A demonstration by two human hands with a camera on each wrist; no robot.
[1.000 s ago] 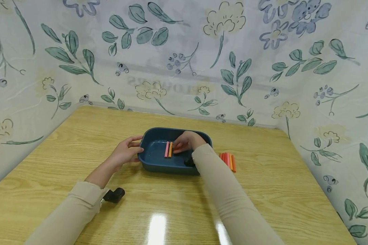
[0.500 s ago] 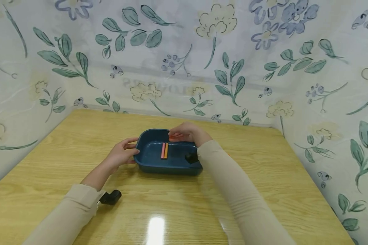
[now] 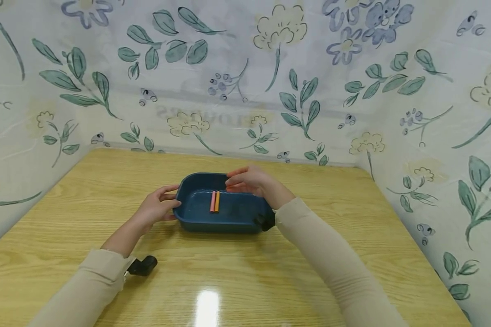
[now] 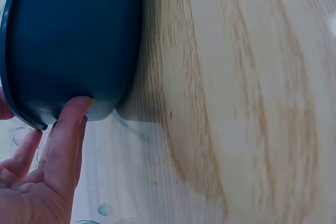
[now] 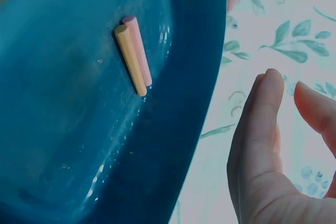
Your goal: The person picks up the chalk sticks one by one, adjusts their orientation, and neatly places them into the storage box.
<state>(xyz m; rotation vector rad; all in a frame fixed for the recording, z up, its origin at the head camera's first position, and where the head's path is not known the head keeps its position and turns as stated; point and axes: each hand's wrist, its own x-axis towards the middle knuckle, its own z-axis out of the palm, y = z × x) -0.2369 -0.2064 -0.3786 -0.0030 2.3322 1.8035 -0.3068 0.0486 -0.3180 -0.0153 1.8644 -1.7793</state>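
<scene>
A deep blue box (image 3: pixel 221 227) with rounded corners stands on the table. My left hand (image 3: pixel 153 210) holds its left end, thumb over the rim and fingers along the outside. In the left wrist view a left finger (image 4: pixel 68 129) presses the box wall. My right hand (image 3: pixel 251 180) hovers at the far rim; in the right wrist view its fingers (image 5: pixel 257 135) and thumb stand apart, with nothing visible between them. Inside the box, a pink chalk stick (image 3: pixel 212 202) and an orange chalk stick (image 3: pixel 217 202) lie side by side. The fingertips look reddish in the head view.
The wooden table (image 3: pixel 212 263) carries the box, with a bright reflection near its front. Flower-printed cloth (image 3: pixel 229 104) hangs behind and at the sides. Black wrist cameras sit at the left cuff (image 3: pixel 142 265) and the right cuff (image 3: pixel 266 221).
My right hand has risen out of the box to its far rim. The row of red and orange sticks right of the box is hidden by the right arm. My left hand keeps its hold.
</scene>
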